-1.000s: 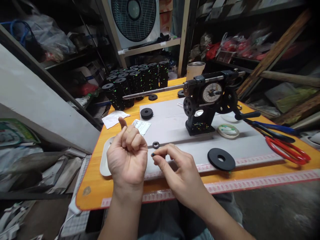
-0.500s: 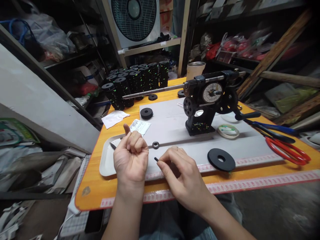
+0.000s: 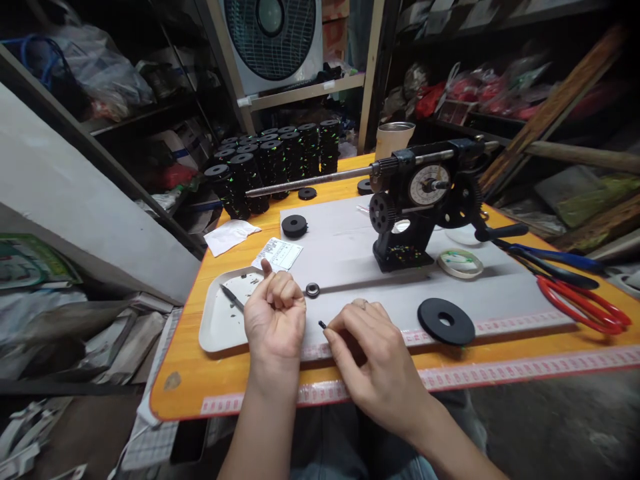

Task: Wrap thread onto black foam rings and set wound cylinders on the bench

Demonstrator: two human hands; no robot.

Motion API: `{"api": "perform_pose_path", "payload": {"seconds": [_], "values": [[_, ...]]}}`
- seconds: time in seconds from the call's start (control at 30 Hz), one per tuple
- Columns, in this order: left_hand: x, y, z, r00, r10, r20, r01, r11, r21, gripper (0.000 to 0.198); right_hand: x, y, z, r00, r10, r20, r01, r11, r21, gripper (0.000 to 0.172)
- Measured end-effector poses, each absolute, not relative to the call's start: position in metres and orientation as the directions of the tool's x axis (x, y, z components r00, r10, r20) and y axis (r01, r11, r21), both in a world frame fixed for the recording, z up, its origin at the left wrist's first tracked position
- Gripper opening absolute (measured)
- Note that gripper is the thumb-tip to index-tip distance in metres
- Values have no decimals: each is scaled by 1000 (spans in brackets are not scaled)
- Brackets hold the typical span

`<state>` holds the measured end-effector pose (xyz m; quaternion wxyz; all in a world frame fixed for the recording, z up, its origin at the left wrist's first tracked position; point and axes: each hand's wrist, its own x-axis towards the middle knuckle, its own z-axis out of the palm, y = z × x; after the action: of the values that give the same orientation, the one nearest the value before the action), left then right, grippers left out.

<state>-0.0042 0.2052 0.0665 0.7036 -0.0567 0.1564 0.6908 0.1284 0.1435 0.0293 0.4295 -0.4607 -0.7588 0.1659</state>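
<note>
My left hand (image 3: pixel 276 323) is turned palm up, its fingers curled in and one digit sticking up; I see nothing in it. Beside it, my right hand (image 3: pixel 373 343) pinches a small black cylindrical piece (image 3: pixel 322 325) between thumb and fingertips. Just beyond the hands lies a small black ring (image 3: pixel 313 289) on the white board (image 3: pixel 345 257). To the left, a white tray (image 3: pixel 210 333) holds a black pen-like tool (image 3: pixel 231 296) and several tiny dark bits. A large flat black disc with a hole (image 3: pixel 447 321) rests right of my right hand.
A black hand-cranked winding machine (image 3: pixel 405 220) with a long threaded rod (image 3: pixel 310 181) stands on the board. Several stacks of black spools (image 3: pixel 273 160) fill the table's back left. Red-handled scissors (image 3: pixel 583 307), a tape roll (image 3: pixel 460 264) and a black spool (image 3: pixel 294 226) lie around.
My left hand has shifted slightly right, uncovering more of the tray and the pen-like tool. My right hand has also moved a little right and down, still pinching the small black piece.
</note>
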Motion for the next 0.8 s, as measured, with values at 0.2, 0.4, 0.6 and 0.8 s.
{"api": "perform_pose_path", "payload": {"seconds": [0.2,0.4,0.6,0.8], "values": [[-3,208,59,-13,953,-302,-984,40,172,48,129,143,28,-209,843,496,587,514,-626,20],[-5,209,57,-40,965,-260,-980,13,201,49,129,140,27,-223,847,483,597,510,-619,21],[-14,213,58,-93,982,-163,-971,-53,233,48,136,136,23,-234,852,469,613,503,-608,21],[-10,211,61,-91,985,-146,-976,-59,208,52,143,138,23,-209,856,472,654,482,-583,13]]}}
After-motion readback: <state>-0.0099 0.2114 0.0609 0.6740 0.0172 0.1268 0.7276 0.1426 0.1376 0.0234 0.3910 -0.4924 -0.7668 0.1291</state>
